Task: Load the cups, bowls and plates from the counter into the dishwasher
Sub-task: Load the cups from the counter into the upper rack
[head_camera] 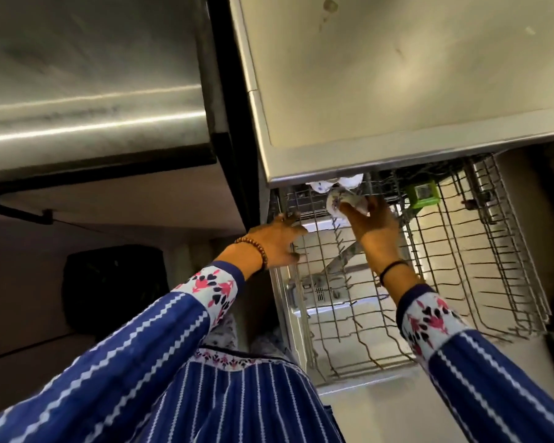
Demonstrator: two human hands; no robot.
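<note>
The dishwasher's wire rack point(480, 251) is pulled out below the steel counter point(397, 84). My right hand point(373, 223) reaches to the rack's far left corner and grips a white patterned cup point(341, 203) lying on its side among the tines. Two more white patterned dishes point(333, 183) sit just behind it, half hidden under the counter edge. My left hand point(280, 238) rests on the rack's left rim, fingers curled over the wire.
A green plastic holder point(424, 195) sits at the rack's back. The spray arm point(339, 263) shows through the wires. A steel appliance front point(93, 91) stands to the left, and a dark bag point(112, 289) lies on the floor below it.
</note>
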